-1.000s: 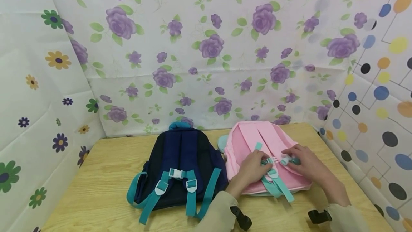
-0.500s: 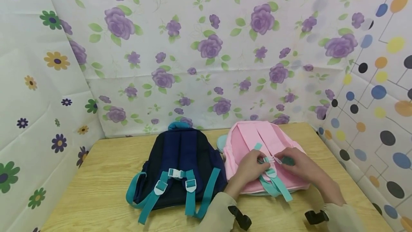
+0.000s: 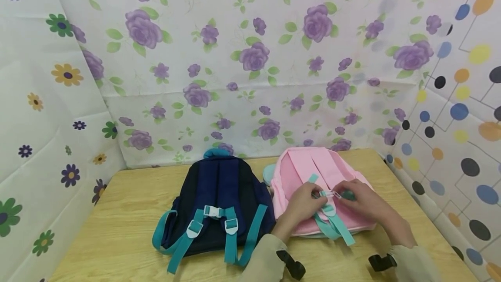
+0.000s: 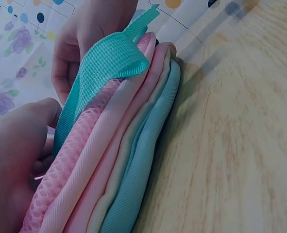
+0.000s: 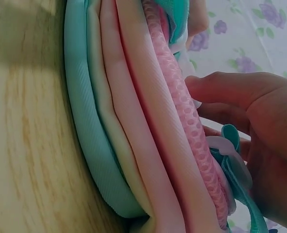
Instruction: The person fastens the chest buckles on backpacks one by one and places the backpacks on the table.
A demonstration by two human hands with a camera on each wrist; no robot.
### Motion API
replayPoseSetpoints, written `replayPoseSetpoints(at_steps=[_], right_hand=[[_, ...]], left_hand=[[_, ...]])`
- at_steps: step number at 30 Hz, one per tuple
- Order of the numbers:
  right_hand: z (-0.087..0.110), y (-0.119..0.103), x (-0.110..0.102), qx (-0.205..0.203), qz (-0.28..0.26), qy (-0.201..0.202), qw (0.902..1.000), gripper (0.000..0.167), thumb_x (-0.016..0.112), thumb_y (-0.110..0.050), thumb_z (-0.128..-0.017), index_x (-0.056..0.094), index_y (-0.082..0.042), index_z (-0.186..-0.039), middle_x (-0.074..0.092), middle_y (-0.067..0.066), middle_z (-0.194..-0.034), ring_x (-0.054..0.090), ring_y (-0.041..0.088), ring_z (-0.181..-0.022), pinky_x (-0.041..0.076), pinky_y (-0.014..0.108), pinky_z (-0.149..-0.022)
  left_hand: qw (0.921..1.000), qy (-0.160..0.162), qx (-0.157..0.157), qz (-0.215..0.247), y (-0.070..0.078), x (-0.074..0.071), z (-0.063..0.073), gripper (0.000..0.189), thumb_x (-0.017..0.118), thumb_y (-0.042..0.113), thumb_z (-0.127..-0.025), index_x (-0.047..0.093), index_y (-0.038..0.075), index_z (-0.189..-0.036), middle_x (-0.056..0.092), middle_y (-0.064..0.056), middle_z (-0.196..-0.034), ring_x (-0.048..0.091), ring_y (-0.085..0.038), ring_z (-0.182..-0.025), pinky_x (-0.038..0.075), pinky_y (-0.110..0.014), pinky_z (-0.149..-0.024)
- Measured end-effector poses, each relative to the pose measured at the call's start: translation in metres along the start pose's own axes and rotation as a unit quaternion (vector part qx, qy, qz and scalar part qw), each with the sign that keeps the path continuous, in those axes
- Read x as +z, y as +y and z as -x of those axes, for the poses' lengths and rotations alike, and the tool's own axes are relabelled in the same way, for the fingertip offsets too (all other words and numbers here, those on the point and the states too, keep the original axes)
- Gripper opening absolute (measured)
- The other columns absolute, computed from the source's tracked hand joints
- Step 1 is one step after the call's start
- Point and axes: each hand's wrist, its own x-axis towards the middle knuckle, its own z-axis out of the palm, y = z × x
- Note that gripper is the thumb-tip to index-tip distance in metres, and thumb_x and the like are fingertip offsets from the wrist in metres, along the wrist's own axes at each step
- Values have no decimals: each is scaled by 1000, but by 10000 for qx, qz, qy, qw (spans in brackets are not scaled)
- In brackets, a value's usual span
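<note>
A pink backpack (image 3: pixel 303 158) lies on the table, straps upward. In the head view, my left hand (image 3: pixel 303 203) pinches one white buckle piece (image 3: pixel 327 194) on a teal strap. My right hand (image 3: pixel 362 199) pinches the other white buckle piece (image 3: pixel 337 194). The two pieces meet or nearly meet; whether they are joined I cannot tell. Below them hang loose teal strap ends (image 3: pixel 332 227). In the left wrist view, a teal strap (image 4: pixel 107 58) hides part of the grip. The right wrist view has my thumb (image 5: pixel 221 90) close to the pink mesh edge (image 5: pixel 182 97).
Left of the pink bag, a navy backpack (image 3: pixel 219 177) lies with its white buckle (image 3: pixel 212 211) fastened between teal straps. A light blue round piece (image 3: pixel 268 174) shows beside the pink bag. Patterned cloth (image 3: pixel 235 68) walls the wooden table (image 3: pixel 117 221) at back and sides.
My right hand has moved left, bringing its buckle piece up to the one in my left hand. The left hand has stayed nearly in place over the bag.
</note>
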Motion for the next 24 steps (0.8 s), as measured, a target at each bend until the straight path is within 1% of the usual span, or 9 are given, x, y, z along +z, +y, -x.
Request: replayPoseSetpoints(at_steps=[3,7,10,12,16,19,24], right_hand=[[0,0,0,-6,-104,-26,9999,22,75,-10,-87,70,-16,-108,71,-9,-99,65,13,-93,54,39,-83],[0,-1,-2,-32,-150,114,9998,25,76,-10,-87,72,-15,-110,71,-7,-103,65,11,-94,55,36,-84],[0,-2,-4,-7,-54,258,9997,28,77,-9,-85,72,-15,-112,70,-6,-104,63,10,-94,55,36,-83],[0,-3,-6,-1,-11,323,9995,29,77,-8,-85,71,-15,-113,68,-6,-104,62,11,-92,55,36,-82],[0,-7,-9,-12,-19,447,9990,30,77,-8,-86,71,-16,-114,65,-5,-104,60,11,-89,55,36,-77],[0,-11,-11,-23,-59,468,9989,29,75,-8,-87,71,-15,-115,64,-5,-105,59,10,-89,55,36,-75],[-6,-20,-15,-152,-42,463,9988,29,74,-5,-87,71,-13,-115,61,-4,-107,57,9,-87,54,32,-73]], left_hand=[[10000,-37,13,9,1,-1,1,20,68,30,-86,71,19,-103,61,11,-94,53,-1,-82,46,-19,-77],[10000,-23,56,-44,3,-5,2,23,69,32,-86,71,19,-104,59,11,-94,53,-2,-82,47,-19,-78],[9998,11,108,-165,6,-10,2,25,69,33,-86,71,18,-106,58,10,-94,53,-2,-81,47,-19,-77],[9997,20,129,-228,9,-13,4,26,69,34,-86,71,18,-106,57,10,-94,53,-2,-80,47,-18,-76],[9994,139,203,-247,14,-20,8,24,68,34,-88,72,19,-106,57,10,-93,52,-2,-78,46,-18,-73],[9987,249,344,-282,17,-26,14,24,67,35,-91,72,18,-108,58,8,-94,51,-2,-79,44,-18,-71],[9953,357,615,-658,16,-38,24,27,63,35,-95,71,17,-114,60,5,-99,50,-4,-83,43,-17,-72]])
